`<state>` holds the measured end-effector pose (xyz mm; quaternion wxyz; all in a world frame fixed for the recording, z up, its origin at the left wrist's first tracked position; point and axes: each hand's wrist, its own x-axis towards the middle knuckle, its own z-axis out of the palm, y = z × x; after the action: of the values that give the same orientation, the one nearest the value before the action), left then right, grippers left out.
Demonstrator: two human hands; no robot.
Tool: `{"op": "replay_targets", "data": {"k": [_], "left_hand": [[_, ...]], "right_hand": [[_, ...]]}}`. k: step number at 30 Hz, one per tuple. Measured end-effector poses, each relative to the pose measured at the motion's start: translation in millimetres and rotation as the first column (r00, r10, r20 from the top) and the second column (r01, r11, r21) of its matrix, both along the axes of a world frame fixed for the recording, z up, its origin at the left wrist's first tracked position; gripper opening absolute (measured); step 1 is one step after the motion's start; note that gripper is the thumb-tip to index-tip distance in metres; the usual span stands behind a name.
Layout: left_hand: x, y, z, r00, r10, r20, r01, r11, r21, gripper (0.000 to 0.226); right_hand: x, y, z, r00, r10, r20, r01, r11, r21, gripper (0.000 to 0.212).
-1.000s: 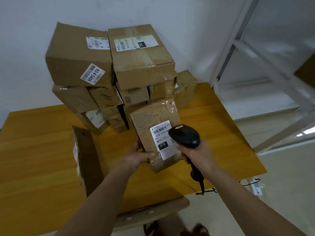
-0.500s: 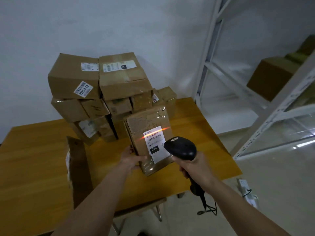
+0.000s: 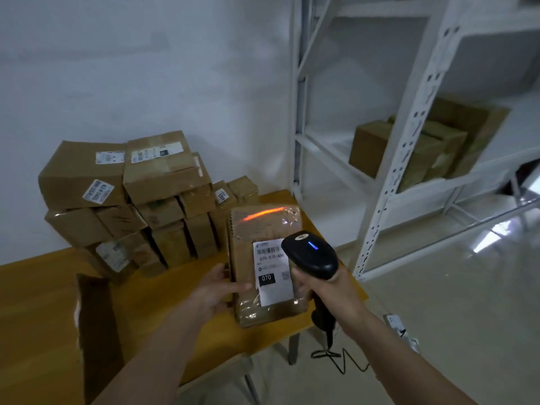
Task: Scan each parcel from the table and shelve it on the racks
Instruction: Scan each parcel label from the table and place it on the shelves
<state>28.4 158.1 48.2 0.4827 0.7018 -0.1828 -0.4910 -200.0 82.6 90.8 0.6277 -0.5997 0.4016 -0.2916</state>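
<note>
My left hand [image 3: 218,290] grips the left edge of a brown taped parcel [image 3: 257,229] with a white label reading 070, held upright over the table's right end. My right hand [image 3: 330,287] holds a black barcode scanner [image 3: 309,254] just right of the label; a blue light glows on its head. An orange scan line falls across the parcel's upper part, above the label. Behind it a stack of cardboard parcels [image 3: 128,200] stands on the yellow wooden table [image 3: 38,317]. White metal racks [image 3: 409,135] rise at the right.
Several brown boxes [image 3: 377,144] sit on a rack shelf at the right. A dark flat parcel [image 3: 96,323] stands on edge at the table's front left. The scanner's cable [image 3: 342,361] trails to the pale floor, near a small white device [image 3: 397,323].
The view has swung right and up, showing more of the racks. The scan line has moved from the label's barcode to the parcel's upper part. A blue light now shows on the scanner.
</note>
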Motion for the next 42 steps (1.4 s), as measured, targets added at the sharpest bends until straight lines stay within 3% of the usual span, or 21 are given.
{"op": "replay_targets", "data": {"k": [4,10,16,22,25,28,31,34,37,40,42], "left_hand": [[-39,-21,24,0.982,-0.189,0.005,0.189,0.981,-0.044,0.099],[-125,-67,55,0.934,-0.355,0.030,0.356,0.924,-0.137,0.091],[-220,-111,84,0.920,-0.385,0.072,0.390,0.882,-0.266,0.088],[-289,-148,110,0.961,-0.263,0.089,0.277,0.887,-0.369,0.068],[-311,-167,123,0.966,-0.215,0.142,0.255,0.884,-0.391,0.083],[-333,-190,134,0.934,-0.250,0.257,0.341,0.837,-0.428,0.093],[-360,-216,141,0.840,-0.353,0.413,0.526,0.720,-0.453,0.110],[-385,-250,149,0.652,-0.427,0.627,0.726,0.590,-0.353,0.123],[-404,-288,163,0.484,-0.463,0.742,0.843,0.473,-0.255,0.134],[-417,-319,177,0.299,-0.426,0.854,0.906,0.408,-0.114,0.132],[-422,-343,188,0.252,-0.362,0.897,0.906,0.413,-0.088,0.118]], "right_hand": [[-46,-13,8,0.989,-0.141,0.044,0.142,0.990,-0.017,0.034],[-133,-27,16,0.938,-0.326,0.122,0.330,0.944,-0.013,0.028],[-217,-37,27,0.872,-0.450,0.194,0.464,0.885,-0.029,0.030],[-272,-60,29,0.791,-0.562,0.242,0.588,0.808,-0.045,0.044],[-285,-72,30,0.789,-0.539,0.295,0.566,0.825,-0.007,0.042],[-296,-90,30,0.775,-0.527,0.349,0.558,0.830,0.014,0.057],[-314,-117,33,0.721,-0.569,0.397,0.603,0.796,0.046,0.055],[-339,-152,40,0.679,-0.602,0.421,0.643,0.764,0.055,0.049],[-367,-194,51,0.688,-0.582,0.435,0.623,0.780,0.059,0.053],[-381,-232,65,0.735,-0.521,0.434,0.560,0.827,0.043,0.054],[-385,-259,72,0.751,-0.484,0.448,0.522,0.852,0.045,0.052]]}}
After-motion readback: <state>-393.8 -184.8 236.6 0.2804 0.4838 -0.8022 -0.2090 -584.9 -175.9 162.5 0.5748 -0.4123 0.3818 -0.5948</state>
